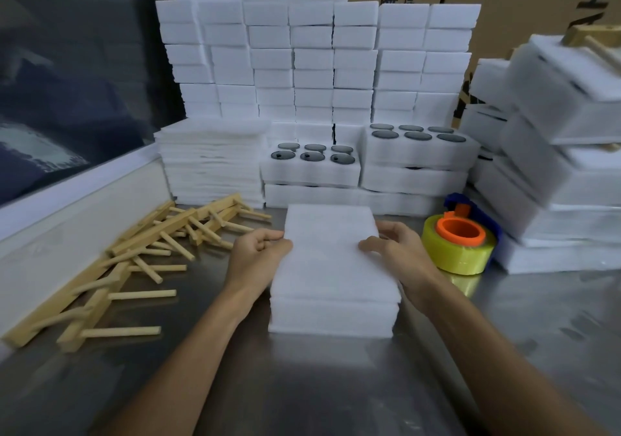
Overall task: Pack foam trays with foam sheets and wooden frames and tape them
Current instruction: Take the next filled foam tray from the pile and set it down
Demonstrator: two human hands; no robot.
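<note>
The foam tray (332, 314) sits on the metal bench (302, 385) straight in front of me, its long axis running away from my body toward the wall of stacked foam blocks (316, 62). A foam sheet (331, 251) lies flat on top of it, lined up the same way, with its near edge just over the tray's front face.

My left hand (258, 251) is curled against the sheet's left edge, fingers folded in and thumb pressed to the foam, pinching that edge. My right hand (393, 247) grips the right edge about level with it, thumb on top and fingers bent around the side. Both are closed on the sheet, not spread flat.

To my left the wooden frames (134, 254) lie in a loose heap on the bench, pegs pointing every way. The yellow tape roll (458, 244), with its orange core, rests just beside my right hand. Behind the tray stand filled trays (311, 167) showing dark round discs, next to a stack of sheets (211, 160).
</note>
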